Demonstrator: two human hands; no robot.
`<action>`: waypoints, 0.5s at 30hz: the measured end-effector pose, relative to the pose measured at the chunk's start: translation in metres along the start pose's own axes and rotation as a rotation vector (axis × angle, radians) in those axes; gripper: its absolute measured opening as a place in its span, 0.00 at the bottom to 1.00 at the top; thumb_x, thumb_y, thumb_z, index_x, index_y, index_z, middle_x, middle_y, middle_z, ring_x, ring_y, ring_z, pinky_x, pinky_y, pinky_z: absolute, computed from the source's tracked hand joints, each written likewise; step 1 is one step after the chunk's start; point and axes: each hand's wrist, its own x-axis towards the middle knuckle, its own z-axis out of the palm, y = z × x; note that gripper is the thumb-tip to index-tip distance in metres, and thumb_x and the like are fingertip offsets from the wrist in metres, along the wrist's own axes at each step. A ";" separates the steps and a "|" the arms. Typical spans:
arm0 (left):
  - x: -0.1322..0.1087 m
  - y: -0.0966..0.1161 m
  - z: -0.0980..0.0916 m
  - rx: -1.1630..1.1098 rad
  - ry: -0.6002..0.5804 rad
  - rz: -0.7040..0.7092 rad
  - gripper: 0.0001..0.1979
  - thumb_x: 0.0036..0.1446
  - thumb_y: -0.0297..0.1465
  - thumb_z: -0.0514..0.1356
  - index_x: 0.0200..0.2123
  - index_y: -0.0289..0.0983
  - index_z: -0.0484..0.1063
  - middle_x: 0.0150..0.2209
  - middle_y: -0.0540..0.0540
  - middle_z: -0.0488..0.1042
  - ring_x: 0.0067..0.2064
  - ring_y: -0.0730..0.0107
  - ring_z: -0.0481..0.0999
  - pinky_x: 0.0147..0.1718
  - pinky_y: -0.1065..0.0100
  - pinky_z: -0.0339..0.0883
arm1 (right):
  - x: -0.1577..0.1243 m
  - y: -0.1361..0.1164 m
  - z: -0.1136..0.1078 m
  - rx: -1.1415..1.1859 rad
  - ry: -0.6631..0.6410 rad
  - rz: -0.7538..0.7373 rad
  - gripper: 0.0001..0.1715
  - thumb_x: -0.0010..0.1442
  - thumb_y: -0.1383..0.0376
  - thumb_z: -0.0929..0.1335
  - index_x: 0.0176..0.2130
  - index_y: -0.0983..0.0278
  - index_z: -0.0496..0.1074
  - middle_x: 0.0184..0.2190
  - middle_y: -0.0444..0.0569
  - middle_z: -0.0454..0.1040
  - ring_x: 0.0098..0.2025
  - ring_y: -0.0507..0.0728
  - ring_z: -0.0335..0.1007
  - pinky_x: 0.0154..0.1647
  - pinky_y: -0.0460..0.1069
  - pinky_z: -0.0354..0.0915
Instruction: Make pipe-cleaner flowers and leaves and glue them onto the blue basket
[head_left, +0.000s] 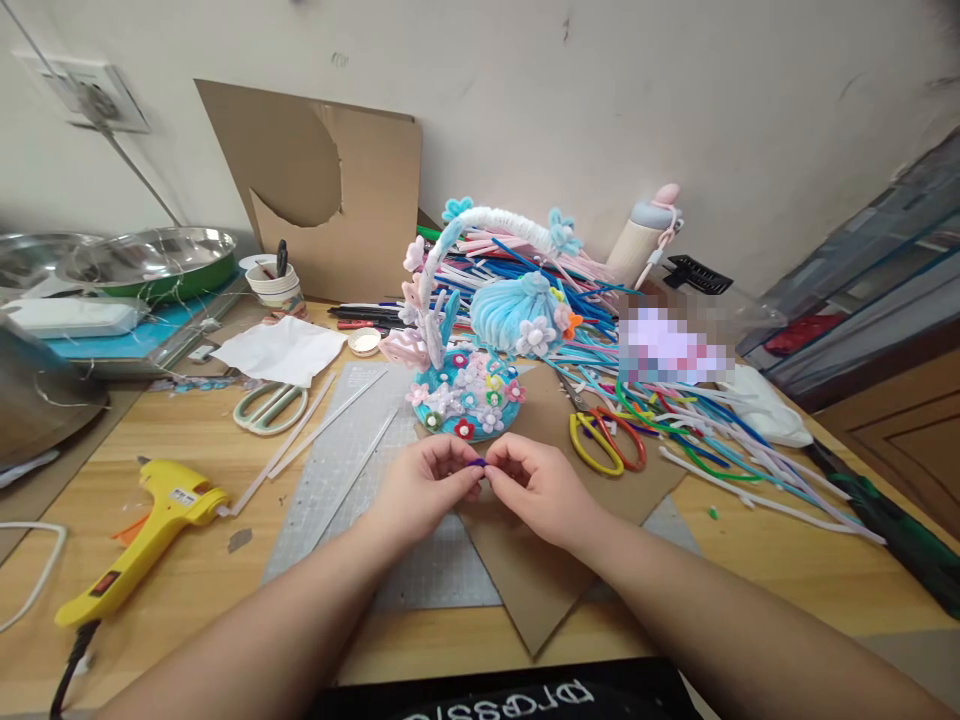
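My left hand (439, 482) and my right hand (536, 487) meet in front of me, fingertips pinched together. Between them shows a small dark purple piece of pipe cleaner (477, 463), mostly covered by the fingers. Just beyond stands a fuzzy craft piece: a round blue base (480, 425) covered with small coloured flowers, and a white-wrapped arch (499, 217) curving up from its left side. A light-blue shell shape (504, 315) with flowers on it appears under the arch. Beneath my hands lie a brown cardboard sheet (517, 575) and a grey cutting mat (405, 580).
Left are a yellow glue gun (154, 535), clear glue sticks (360, 480), green-handled scissors (271, 410) and a paper cup (276, 285). Scissors with yellow and orange handles (600, 450) lie right, beside many pipe cleaners (697, 420). A bottle (641, 240) and cut cardboard (379, 200) stand behind.
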 end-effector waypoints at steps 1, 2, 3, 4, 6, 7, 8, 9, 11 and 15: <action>0.000 0.000 0.000 0.018 0.003 0.010 0.10 0.45 0.33 0.67 0.28 0.33 0.70 0.23 0.51 0.72 0.26 0.75 0.70 0.28 0.72 0.64 | 0.000 0.000 0.000 -0.020 0.002 -0.007 0.08 0.59 0.64 0.63 0.29 0.64 0.66 0.22 0.42 0.65 0.23 0.49 0.57 0.22 0.43 0.53; 0.000 -0.001 0.000 0.026 0.003 0.017 0.10 0.46 0.33 0.66 0.28 0.33 0.70 0.24 0.51 0.72 0.26 0.75 0.70 0.28 0.72 0.65 | 0.001 0.000 -0.001 -0.041 0.002 -0.018 0.08 0.59 0.65 0.64 0.29 0.64 0.66 0.22 0.42 0.65 0.23 0.49 0.57 0.22 0.43 0.53; 0.000 -0.001 0.000 0.023 -0.006 0.020 0.10 0.46 0.33 0.66 0.28 0.33 0.70 0.24 0.50 0.72 0.26 0.75 0.71 0.29 0.72 0.65 | 0.001 -0.001 -0.002 -0.066 0.000 -0.039 0.08 0.59 0.65 0.64 0.28 0.64 0.66 0.22 0.42 0.65 0.23 0.49 0.57 0.22 0.44 0.53; 0.000 -0.001 0.000 0.011 -0.018 0.019 0.10 0.46 0.33 0.66 0.28 0.34 0.70 0.24 0.51 0.72 0.27 0.75 0.71 0.29 0.72 0.65 | 0.001 -0.001 -0.002 -0.090 -0.004 -0.065 0.08 0.58 0.66 0.64 0.27 0.64 0.66 0.22 0.42 0.64 0.23 0.49 0.56 0.22 0.44 0.52; 0.000 -0.001 -0.001 -0.031 -0.044 0.011 0.11 0.46 0.34 0.67 0.27 0.34 0.70 0.23 0.51 0.72 0.26 0.75 0.71 0.29 0.72 0.65 | 0.001 -0.003 -0.003 -0.109 -0.013 -0.106 0.08 0.57 0.67 0.64 0.26 0.64 0.66 0.22 0.42 0.64 0.23 0.49 0.56 0.23 0.44 0.52; -0.001 -0.001 -0.001 -0.056 -0.051 0.003 0.11 0.46 0.34 0.67 0.27 0.34 0.69 0.23 0.51 0.72 0.26 0.75 0.71 0.29 0.72 0.65 | 0.001 -0.004 -0.003 -0.097 -0.013 -0.111 0.09 0.57 0.68 0.64 0.25 0.64 0.66 0.22 0.42 0.64 0.24 0.49 0.56 0.23 0.44 0.53; -0.001 -0.002 0.000 -0.085 -0.056 -0.007 0.12 0.46 0.34 0.67 0.27 0.34 0.69 0.23 0.51 0.72 0.26 0.75 0.71 0.29 0.72 0.65 | 0.000 -0.005 -0.002 -0.070 -0.008 -0.105 0.09 0.57 0.68 0.63 0.25 0.64 0.66 0.22 0.42 0.64 0.24 0.49 0.56 0.23 0.44 0.53; -0.001 -0.002 0.000 -0.117 -0.059 -0.018 0.12 0.45 0.34 0.67 0.28 0.34 0.69 0.23 0.51 0.72 0.25 0.75 0.71 0.29 0.72 0.65 | 0.000 -0.005 -0.001 -0.031 0.004 -0.087 0.08 0.56 0.68 0.63 0.25 0.64 0.66 0.22 0.42 0.64 0.23 0.49 0.56 0.23 0.44 0.53; -0.002 -0.002 0.001 -0.167 -0.060 -0.033 0.12 0.46 0.34 0.67 0.28 0.34 0.69 0.23 0.51 0.72 0.25 0.75 0.71 0.29 0.72 0.64 | 0.000 -0.006 0.003 0.071 0.041 -0.029 0.07 0.55 0.68 0.64 0.25 0.63 0.65 0.21 0.41 0.63 0.22 0.48 0.56 0.22 0.44 0.54; -0.004 -0.002 0.003 -0.007 -0.009 0.064 0.09 0.48 0.33 0.65 0.27 0.34 0.70 0.23 0.52 0.71 0.25 0.75 0.71 0.28 0.72 0.63 | 0.001 -0.004 0.009 0.259 0.071 0.114 0.06 0.52 0.67 0.64 0.24 0.63 0.62 0.18 0.38 0.61 0.18 0.47 0.53 0.19 0.43 0.52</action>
